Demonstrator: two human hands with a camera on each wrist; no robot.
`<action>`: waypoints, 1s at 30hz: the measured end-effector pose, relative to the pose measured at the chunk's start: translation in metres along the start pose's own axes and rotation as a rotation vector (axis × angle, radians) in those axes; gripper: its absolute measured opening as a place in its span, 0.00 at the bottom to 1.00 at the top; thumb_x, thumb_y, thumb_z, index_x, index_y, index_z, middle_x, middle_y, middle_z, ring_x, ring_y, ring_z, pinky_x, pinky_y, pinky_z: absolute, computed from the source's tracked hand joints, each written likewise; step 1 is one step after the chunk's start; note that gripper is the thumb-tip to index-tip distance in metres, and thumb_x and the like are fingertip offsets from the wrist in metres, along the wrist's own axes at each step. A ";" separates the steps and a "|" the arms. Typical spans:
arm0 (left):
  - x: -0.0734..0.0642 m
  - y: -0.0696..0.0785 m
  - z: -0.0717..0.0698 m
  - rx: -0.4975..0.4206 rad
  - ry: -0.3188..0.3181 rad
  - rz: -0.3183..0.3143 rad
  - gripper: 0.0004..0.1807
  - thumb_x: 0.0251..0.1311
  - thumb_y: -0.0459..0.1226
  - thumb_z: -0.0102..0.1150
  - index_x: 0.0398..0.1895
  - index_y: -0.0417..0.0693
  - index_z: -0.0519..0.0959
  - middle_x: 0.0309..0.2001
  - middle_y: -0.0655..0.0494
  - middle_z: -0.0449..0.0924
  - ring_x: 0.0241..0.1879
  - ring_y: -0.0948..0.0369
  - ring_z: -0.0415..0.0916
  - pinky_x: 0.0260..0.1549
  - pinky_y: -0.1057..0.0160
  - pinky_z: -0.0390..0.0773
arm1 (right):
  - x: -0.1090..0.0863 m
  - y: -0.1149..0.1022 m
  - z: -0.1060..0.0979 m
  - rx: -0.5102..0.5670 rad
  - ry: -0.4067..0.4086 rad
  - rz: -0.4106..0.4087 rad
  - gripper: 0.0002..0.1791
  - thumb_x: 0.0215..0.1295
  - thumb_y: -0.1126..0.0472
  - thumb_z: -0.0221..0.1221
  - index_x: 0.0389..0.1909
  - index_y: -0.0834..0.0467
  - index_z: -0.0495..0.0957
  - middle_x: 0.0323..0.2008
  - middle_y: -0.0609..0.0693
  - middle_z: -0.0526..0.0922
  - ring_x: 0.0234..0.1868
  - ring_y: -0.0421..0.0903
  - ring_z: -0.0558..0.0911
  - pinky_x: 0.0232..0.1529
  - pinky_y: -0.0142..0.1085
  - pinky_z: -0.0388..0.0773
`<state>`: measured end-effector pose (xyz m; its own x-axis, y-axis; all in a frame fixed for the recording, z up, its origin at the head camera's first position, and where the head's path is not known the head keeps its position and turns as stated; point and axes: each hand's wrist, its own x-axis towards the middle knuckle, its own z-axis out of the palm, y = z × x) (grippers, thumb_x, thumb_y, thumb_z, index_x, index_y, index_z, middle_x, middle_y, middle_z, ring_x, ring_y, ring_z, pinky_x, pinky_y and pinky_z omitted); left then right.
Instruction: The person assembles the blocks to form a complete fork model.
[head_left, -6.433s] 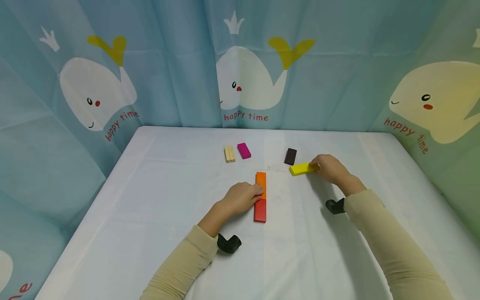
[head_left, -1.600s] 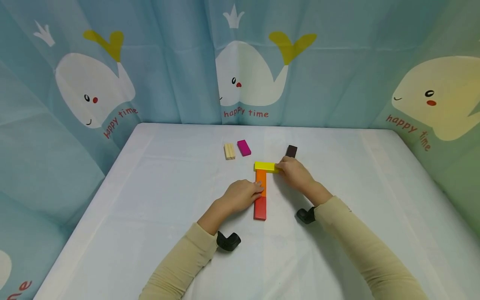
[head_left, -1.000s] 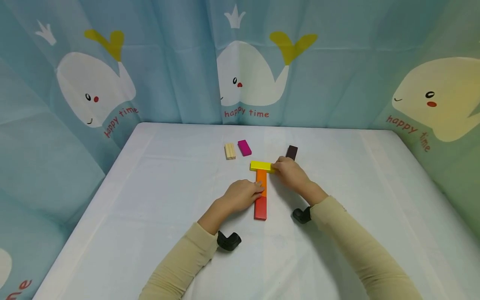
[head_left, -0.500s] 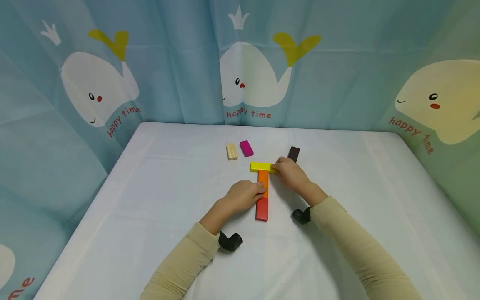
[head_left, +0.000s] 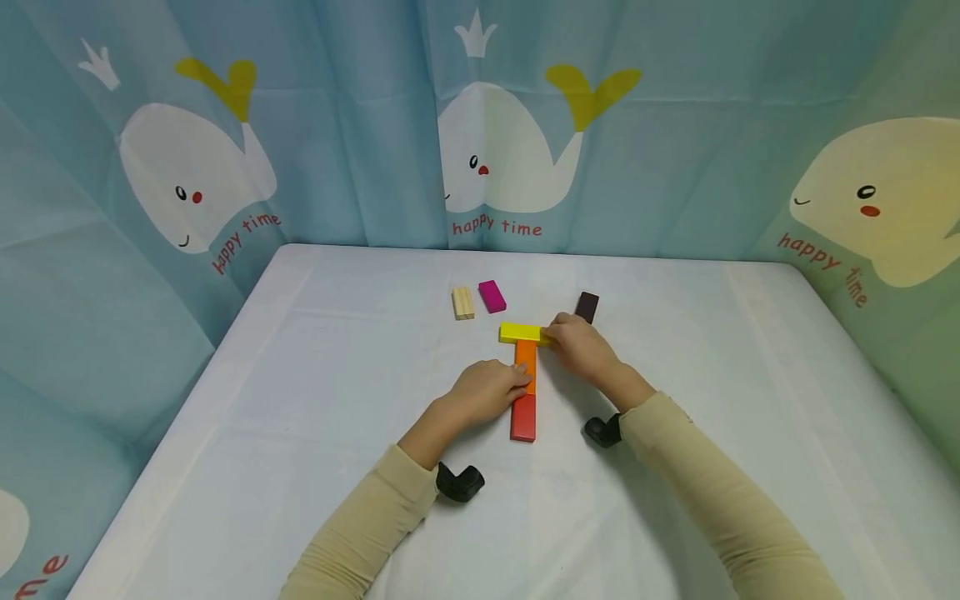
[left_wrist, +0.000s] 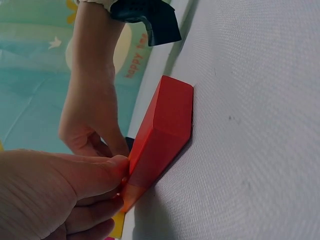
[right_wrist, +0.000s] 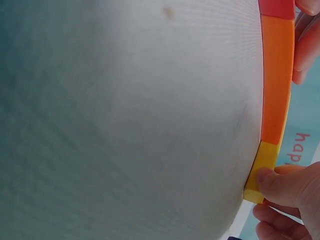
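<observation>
A red block (head_left: 523, 418) and an orange block (head_left: 526, 354) lie end to end on the white cloth. Across the far end of the orange one sits a yellow block (head_left: 517, 332), so the three form a T. My left hand (head_left: 486, 390) holds the orange block near its joint with the red one, fingertips on its top. In the left wrist view the red block (left_wrist: 167, 115) looms close past my thumb. My right hand (head_left: 581, 346) pinches the yellow block's right end; the right wrist view shows the thumb (right_wrist: 270, 182) against its near side.
Behind the T lie a plain wood block (head_left: 462, 303) and a magenta block (head_left: 492, 297). A dark brown block (head_left: 587, 307) is just beyond my right hand, partly covered by it. A whale-print curtain (head_left: 360, 167) hangs along the table's far edge.
Since the oldest frame, my right hand has brought the yellow block leftward to the orange block's far end, then slid it slightly further left. Over the last half second both hands stay put.
</observation>
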<state>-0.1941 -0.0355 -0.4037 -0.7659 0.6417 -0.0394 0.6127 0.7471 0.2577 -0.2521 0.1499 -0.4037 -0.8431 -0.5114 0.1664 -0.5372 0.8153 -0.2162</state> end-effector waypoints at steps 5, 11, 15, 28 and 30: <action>0.000 -0.001 0.001 0.002 0.003 0.002 0.19 0.66 0.42 0.49 0.58 0.51 0.74 0.58 0.56 0.71 0.53 0.58 0.72 0.49 0.62 0.71 | 0.001 -0.001 0.000 -0.002 0.009 -0.004 0.11 0.57 0.72 0.60 0.41 0.71 0.80 0.31 0.59 0.77 0.33 0.53 0.76 0.41 0.42 0.77; 0.000 -0.001 0.001 0.003 0.007 0.001 0.19 0.66 0.42 0.50 0.58 0.50 0.74 0.57 0.56 0.72 0.53 0.59 0.72 0.50 0.62 0.71 | 0.001 -0.001 0.000 -0.005 0.023 -0.015 0.11 0.57 0.72 0.60 0.41 0.71 0.80 0.31 0.59 0.77 0.33 0.53 0.76 0.42 0.42 0.77; 0.000 -0.001 0.000 0.000 0.006 0.006 0.19 0.66 0.42 0.50 0.58 0.50 0.74 0.57 0.56 0.72 0.52 0.58 0.73 0.49 0.62 0.71 | 0.001 -0.002 0.000 -0.005 0.019 -0.010 0.12 0.57 0.71 0.60 0.42 0.71 0.80 0.32 0.59 0.77 0.33 0.53 0.76 0.42 0.42 0.77; 0.000 -0.001 -0.001 0.002 0.007 0.015 0.18 0.65 0.41 0.50 0.57 0.50 0.75 0.57 0.56 0.72 0.51 0.58 0.73 0.48 0.62 0.72 | 0.000 -0.003 0.001 -0.006 0.006 0.009 0.12 0.57 0.71 0.60 0.43 0.70 0.80 0.33 0.59 0.77 0.34 0.53 0.76 0.42 0.42 0.77; 0.000 -0.001 -0.001 0.003 0.005 0.013 0.18 0.65 0.41 0.50 0.57 0.50 0.75 0.57 0.56 0.72 0.51 0.58 0.73 0.48 0.63 0.72 | 0.000 -0.002 0.001 -0.005 0.001 0.012 0.12 0.57 0.71 0.60 0.43 0.70 0.80 0.33 0.59 0.77 0.34 0.53 0.76 0.43 0.42 0.76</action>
<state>-0.1946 -0.0361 -0.4033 -0.7588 0.6506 -0.0312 0.6234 0.7392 0.2550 -0.2506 0.1479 -0.4040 -0.8497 -0.5010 0.1644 -0.5265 0.8230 -0.2132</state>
